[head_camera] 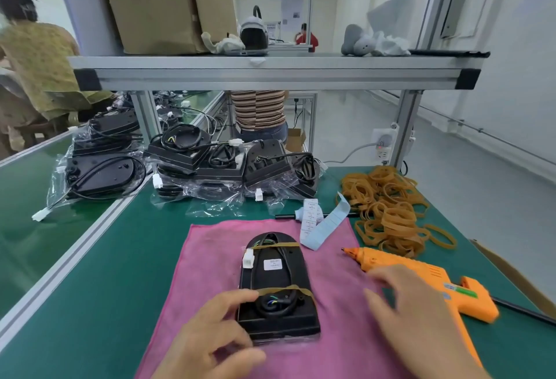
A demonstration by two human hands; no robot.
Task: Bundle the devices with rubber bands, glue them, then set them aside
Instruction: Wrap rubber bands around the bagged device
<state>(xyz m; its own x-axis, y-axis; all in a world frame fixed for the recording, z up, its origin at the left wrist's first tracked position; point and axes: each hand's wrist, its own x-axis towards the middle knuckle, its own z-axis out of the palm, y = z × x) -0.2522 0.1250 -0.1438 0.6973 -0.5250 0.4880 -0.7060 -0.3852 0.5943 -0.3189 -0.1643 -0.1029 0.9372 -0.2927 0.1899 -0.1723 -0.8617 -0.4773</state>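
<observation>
Orange glue gun [394,262] lay by our slack right hand [421,327]; left hand [210,333] gripped the device [275,279], best kept flat.

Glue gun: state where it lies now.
In the head view, the glue gun lies right of the pink cloth, between the rubber bands and the right hand.

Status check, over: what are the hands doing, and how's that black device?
Left hand grips device on pink cloth. Two rubber bands on it. Right hand open beside glue gun, not gripping. No obstruction seen.
</observation>
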